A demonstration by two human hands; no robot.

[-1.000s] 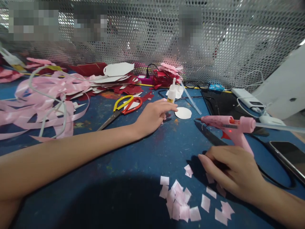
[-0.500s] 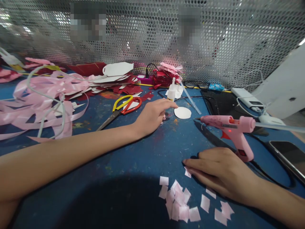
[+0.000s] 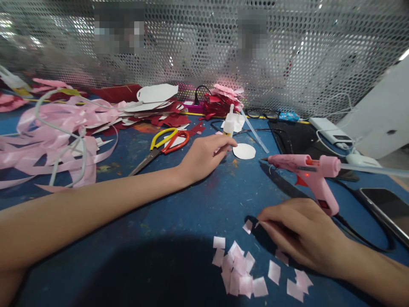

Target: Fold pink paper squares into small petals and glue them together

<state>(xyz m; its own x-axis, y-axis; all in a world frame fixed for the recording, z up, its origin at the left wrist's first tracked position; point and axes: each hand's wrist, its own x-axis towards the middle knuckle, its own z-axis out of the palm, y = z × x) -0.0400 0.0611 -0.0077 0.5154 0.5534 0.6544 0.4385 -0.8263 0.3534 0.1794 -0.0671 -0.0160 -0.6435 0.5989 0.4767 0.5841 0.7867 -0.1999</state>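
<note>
My left hand reaches to the mid-table, thumb and index finger brought together at the left edge of a white paper disc. The disc lies flat on the blue tabletop. Between the thumb and fingertips of my right hand a small pink ribbon square shows as a thin edge. Another pink square lies just left of those fingertips. More pale pink squares are heaped in front, with several scattered below my right hand. A pink hot glue gun stands beyond it, nozzle pointing left, a red light lit.
Scissors with yellow and red handles lie left of my left hand. Pink ribbon and cables pile up at left. A glue bottle and a clear glue stick are behind the disc. A phone lies at right, before a perforated metal screen.
My right hand has shifted slightly right and pinched a pink square off the table, leaving another uncovered. My left thumb has moved up toward the index fingertip at the disc's edge.
</note>
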